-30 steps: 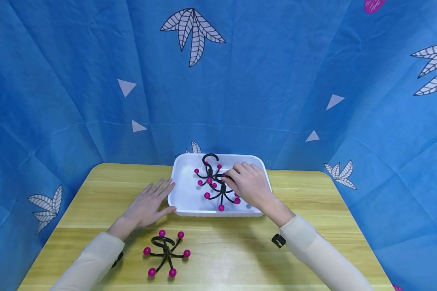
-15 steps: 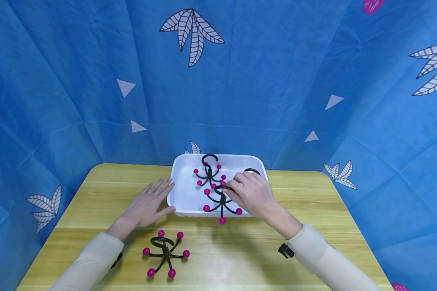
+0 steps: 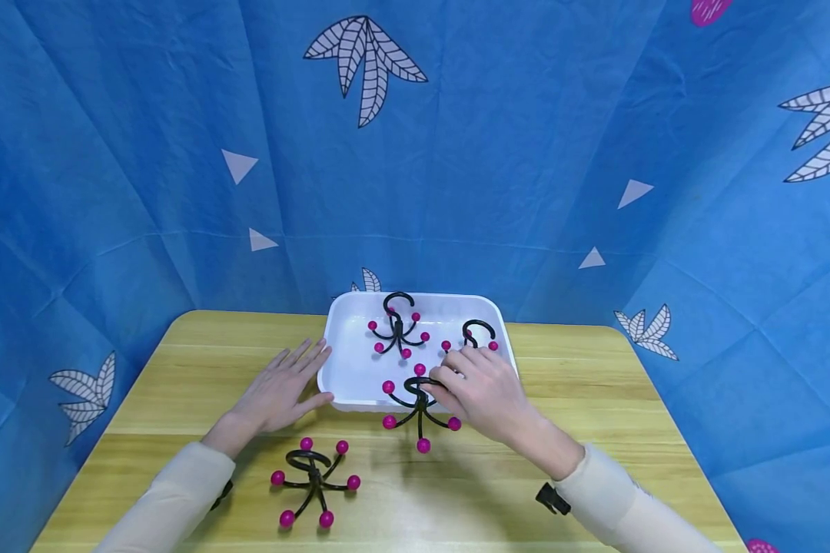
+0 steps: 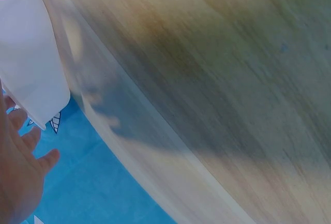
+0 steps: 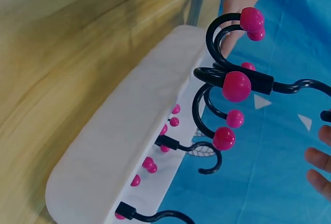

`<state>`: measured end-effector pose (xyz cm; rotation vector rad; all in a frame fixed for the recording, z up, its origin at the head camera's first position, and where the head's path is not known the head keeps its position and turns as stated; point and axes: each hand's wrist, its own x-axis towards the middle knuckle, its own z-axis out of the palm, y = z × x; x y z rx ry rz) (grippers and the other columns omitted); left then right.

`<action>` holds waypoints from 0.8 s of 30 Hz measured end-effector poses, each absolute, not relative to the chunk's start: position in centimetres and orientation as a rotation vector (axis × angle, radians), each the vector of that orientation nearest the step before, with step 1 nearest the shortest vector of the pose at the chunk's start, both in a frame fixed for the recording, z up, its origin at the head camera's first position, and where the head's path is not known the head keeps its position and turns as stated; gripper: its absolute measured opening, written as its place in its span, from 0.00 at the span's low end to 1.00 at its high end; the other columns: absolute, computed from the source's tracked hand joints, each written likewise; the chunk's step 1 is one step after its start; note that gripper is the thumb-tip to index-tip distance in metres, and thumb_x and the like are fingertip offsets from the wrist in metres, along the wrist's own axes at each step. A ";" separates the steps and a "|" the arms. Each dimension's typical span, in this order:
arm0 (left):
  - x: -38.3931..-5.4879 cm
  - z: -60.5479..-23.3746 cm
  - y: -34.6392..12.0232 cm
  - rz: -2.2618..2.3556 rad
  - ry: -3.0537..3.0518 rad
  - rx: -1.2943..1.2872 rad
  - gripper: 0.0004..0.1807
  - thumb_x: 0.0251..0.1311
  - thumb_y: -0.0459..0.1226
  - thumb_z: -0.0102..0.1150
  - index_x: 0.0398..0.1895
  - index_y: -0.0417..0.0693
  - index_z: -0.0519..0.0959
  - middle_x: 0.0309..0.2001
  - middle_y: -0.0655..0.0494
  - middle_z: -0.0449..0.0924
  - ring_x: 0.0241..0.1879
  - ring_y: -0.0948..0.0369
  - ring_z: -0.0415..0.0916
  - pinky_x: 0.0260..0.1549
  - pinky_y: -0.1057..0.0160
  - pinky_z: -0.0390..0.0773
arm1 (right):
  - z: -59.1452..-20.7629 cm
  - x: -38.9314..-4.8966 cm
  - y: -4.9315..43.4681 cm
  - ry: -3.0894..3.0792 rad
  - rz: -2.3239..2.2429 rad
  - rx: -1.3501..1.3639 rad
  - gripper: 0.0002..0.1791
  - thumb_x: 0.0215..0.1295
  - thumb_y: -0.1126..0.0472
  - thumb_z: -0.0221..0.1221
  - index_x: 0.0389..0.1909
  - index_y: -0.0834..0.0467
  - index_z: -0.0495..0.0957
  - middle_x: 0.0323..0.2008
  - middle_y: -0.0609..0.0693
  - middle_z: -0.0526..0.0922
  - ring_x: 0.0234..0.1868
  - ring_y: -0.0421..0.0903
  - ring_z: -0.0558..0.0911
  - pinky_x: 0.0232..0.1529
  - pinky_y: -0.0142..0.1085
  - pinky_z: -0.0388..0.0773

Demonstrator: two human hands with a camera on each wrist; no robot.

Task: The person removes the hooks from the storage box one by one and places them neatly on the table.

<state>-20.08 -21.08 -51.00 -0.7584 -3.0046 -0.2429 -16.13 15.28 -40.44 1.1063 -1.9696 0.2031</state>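
A black claw-shaped hook hanger [image 3: 420,407] with pink ball tips hangs upright over the front edge of the white tray [image 3: 346,361]. My right hand [image 3: 480,392] pinches it by its curved top hook. In the right wrist view, the held hanger [image 5: 261,81] shows whole, its arms spread above the tray. My left hand [image 3: 277,388] lies with straight, spread fingers at the tray's left end, fingertips at the rim. Inside the tray, a second hanger [image 3: 397,330] stands left of centre. The right hand partly hides a third hanger [image 3: 484,322] behind it.
Another like hanger [image 3: 315,478] stands on the wooden table [image 3: 595,430] in front of the left hand, close to the left sleeve. A blue patterned cloth [image 3: 456,153] encloses the back and sides of the table.
The right hand has brought the held hanger from inside the tray toward me, over its front edge. The hanger behind the hand has come into view. The left hand stays put.
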 end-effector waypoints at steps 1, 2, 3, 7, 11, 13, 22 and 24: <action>-20.1 -51.0 -21.1 -0.241 -3.005 -0.760 0.47 0.74 0.66 0.47 0.86 0.51 0.52 0.87 0.50 0.48 0.85 0.42 0.49 0.82 0.34 0.56 | -40.5 -16.0 15.3 -1.968 0.205 1.109 0.22 0.83 0.46 0.52 0.31 0.52 0.84 0.28 0.44 0.86 0.29 0.43 0.83 0.30 0.34 0.82; -20.1 -51.0 -21.1 -0.242 -3.006 -0.761 0.47 0.74 0.66 0.47 0.86 0.51 0.52 0.87 0.50 0.48 0.85 0.42 0.49 0.82 0.34 0.56 | -40.5 -15.8 15.3 -1.966 0.208 1.114 0.22 0.83 0.46 0.52 0.31 0.52 0.85 0.29 0.44 0.86 0.29 0.43 0.83 0.30 0.34 0.82; -20.1 -51.0 -21.1 -0.241 -3.007 -0.762 0.47 0.74 0.66 0.47 0.86 0.51 0.52 0.87 0.50 0.48 0.85 0.42 0.49 0.82 0.34 0.56 | -40.6 -15.6 15.3 -1.969 0.206 1.116 0.23 0.83 0.45 0.51 0.31 0.51 0.85 0.29 0.44 0.86 0.29 0.43 0.82 0.30 0.33 0.82; -20.1 -51.0 -21.0 -0.240 -3.008 -0.764 0.47 0.74 0.66 0.47 0.86 0.50 0.53 0.87 0.50 0.48 0.85 0.42 0.49 0.83 0.35 0.56 | -40.9 -14.8 15.4 -1.977 0.217 1.121 0.23 0.83 0.45 0.50 0.31 0.51 0.84 0.29 0.44 0.85 0.29 0.43 0.81 0.29 0.33 0.79; -20.0 -50.9 -21.0 -0.238 -3.008 -0.760 0.47 0.74 0.66 0.47 0.86 0.50 0.52 0.87 0.50 0.48 0.85 0.42 0.49 0.83 0.35 0.56 | -41.4 -14.2 15.6 -1.994 0.222 1.125 0.23 0.83 0.44 0.50 0.32 0.51 0.84 0.29 0.44 0.85 0.29 0.43 0.82 0.30 0.33 0.82; -20.0 -50.9 -21.0 -0.234 -3.008 -0.759 0.48 0.74 0.66 0.47 0.86 0.51 0.52 0.87 0.50 0.48 0.85 0.42 0.49 0.83 0.35 0.56 | -41.7 -13.9 15.6 -1.997 0.225 1.129 0.23 0.83 0.44 0.51 0.32 0.51 0.84 0.29 0.44 0.85 0.30 0.43 0.83 0.32 0.33 0.83; -20.0 -51.0 -21.1 -0.237 -3.003 -0.754 0.48 0.74 0.66 0.48 0.86 0.50 0.52 0.87 0.50 0.48 0.86 0.43 0.48 0.83 0.35 0.56 | -43.3 -12.7 15.8 -2.023 0.217 1.164 0.21 0.82 0.44 0.53 0.31 0.49 0.84 0.28 0.41 0.84 0.29 0.40 0.82 0.33 0.31 0.82; -20.0 -51.0 -21.1 -0.237 -3.001 -0.756 0.47 0.74 0.66 0.48 0.86 0.50 0.52 0.87 0.50 0.48 0.86 0.43 0.49 0.83 0.35 0.56 | -43.7 -12.5 15.8 -2.018 0.233 1.180 0.21 0.82 0.45 0.53 0.31 0.49 0.84 0.28 0.41 0.84 0.29 0.40 0.81 0.32 0.30 0.82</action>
